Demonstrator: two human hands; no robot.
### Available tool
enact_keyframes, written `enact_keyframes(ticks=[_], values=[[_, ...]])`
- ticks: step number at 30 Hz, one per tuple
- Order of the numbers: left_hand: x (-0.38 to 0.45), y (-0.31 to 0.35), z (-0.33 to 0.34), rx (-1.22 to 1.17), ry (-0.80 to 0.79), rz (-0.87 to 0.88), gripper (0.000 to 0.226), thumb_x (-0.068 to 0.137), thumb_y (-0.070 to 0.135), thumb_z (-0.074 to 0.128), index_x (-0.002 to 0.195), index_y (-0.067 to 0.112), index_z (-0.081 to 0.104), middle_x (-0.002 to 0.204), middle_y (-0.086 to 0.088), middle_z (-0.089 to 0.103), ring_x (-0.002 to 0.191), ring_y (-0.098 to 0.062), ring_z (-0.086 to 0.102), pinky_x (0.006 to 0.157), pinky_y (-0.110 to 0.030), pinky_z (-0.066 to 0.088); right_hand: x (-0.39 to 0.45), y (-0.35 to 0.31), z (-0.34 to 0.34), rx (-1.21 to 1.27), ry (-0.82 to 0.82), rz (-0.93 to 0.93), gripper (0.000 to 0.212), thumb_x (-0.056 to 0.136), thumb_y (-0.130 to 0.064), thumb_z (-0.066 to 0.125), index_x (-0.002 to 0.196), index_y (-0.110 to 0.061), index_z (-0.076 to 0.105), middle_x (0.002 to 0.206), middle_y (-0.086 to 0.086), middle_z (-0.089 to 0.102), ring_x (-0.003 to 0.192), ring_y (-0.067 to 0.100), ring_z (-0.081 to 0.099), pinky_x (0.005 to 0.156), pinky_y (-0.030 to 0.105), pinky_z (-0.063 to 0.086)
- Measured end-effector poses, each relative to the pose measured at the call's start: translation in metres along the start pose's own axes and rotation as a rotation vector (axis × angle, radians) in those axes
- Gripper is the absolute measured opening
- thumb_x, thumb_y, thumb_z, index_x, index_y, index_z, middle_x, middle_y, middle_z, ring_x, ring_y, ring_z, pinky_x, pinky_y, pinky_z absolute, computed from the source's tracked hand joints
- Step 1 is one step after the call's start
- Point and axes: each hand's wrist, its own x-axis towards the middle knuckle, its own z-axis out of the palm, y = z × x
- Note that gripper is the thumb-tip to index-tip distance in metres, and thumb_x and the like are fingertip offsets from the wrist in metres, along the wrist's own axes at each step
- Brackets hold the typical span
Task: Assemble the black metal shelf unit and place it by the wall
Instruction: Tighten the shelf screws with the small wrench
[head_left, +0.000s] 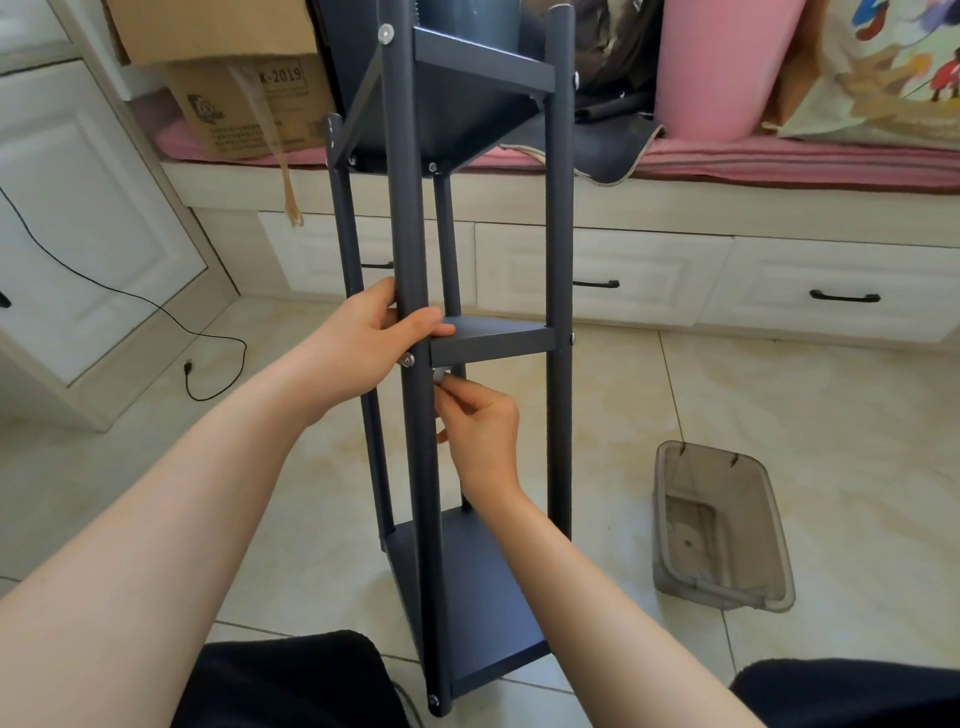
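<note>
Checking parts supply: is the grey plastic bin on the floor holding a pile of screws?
No: the grey plastic bin lies on the tile floor, right of the shelf unit, and looks nearly empty.

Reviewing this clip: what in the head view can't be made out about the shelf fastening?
- The small pale part pinched by the right hand: mostly hidden by its fingers; type unclear.
- The shelf unit top: cut off by the upper frame edge.
- The clear bin contents: too small to identify.
</note>
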Motion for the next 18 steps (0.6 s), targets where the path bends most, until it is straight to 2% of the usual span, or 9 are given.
enact_keyframes(ticks=[5,9,11,13,16,18], values=[[0.001,0.001,-0.001,0.001,-0.011,0.004,0.01,0.1,0.044,0.054,0.109,0.041,0.05,0.098,0.025,0.075,0.092,0.018,0.061,0.072,-0.012,0.043,0.005,-0.002,0.007,0.063,-0.008,-0.023,0.017,0.094,-0.007,0.062,0.09,-0.014,0.077,0.073,-0.01,0.072,0.066,0.005,0.065,0.051,0.019,0.051],[0.001,0.001,-0.002,0.011,-0.002,-0.003,0.013,0.099,0.046,0.054,0.11,0.04,0.051,0.099,0.024,0.075,0.092,0.018,0.061,0.072,-0.011,0.043,0.008,-0.001,0.005,0.007,-0.014,-0.047,0.015,0.095,-0.009,0.062,0.099,-0.008,0.077,0.081,-0.005,0.074,0.065,0.008,0.064,0.052,0.024,0.051],[0.0,0.002,-0.002,0.014,0.003,-0.01,0.013,0.099,0.046,0.054,0.11,0.041,0.051,0.102,0.021,0.075,0.093,0.014,0.062,0.069,-0.009,0.044,0.006,0.0,0.001,-0.027,-0.026,-0.055,0.018,0.095,-0.01,0.062,0.104,-0.007,0.077,0.084,-0.001,0.074,0.063,0.007,0.061,0.054,0.017,0.047],[0.0,0.003,-0.001,0.014,0.003,-0.015,0.018,0.099,0.046,0.055,0.115,0.038,0.05,0.109,0.016,0.074,0.099,0.006,0.063,0.071,-0.012,0.043,0.004,0.003,-0.006,-0.088,-0.044,-0.051,0.018,0.095,-0.013,0.062,0.105,-0.008,0.077,0.085,-0.003,0.074,0.065,0.004,0.061,0.06,0.015,0.049],[-0.001,0.006,0.001,0.023,-0.007,-0.012,0.023,0.099,0.045,0.055,0.119,0.035,0.049,0.116,0.012,0.07,0.108,-0.004,0.06,0.074,-0.016,0.042,0.003,0.003,-0.017,-0.238,-0.088,-0.019,0.019,0.096,-0.021,0.063,0.105,-0.014,0.078,0.087,-0.007,0.075,0.079,0.003,0.067,0.08,0.024,0.055],[-0.002,0.007,0.002,0.028,-0.012,-0.007,0.023,0.099,0.044,0.055,0.119,0.034,0.05,0.118,0.011,0.07,0.107,-0.004,0.06,0.074,-0.016,0.043,0.003,-0.001,-0.022,-0.342,-0.091,-0.057,0.018,0.095,-0.026,0.063,0.102,-0.017,0.078,0.082,-0.013,0.073,0.081,0.002,0.066,0.079,0.018,0.052]])
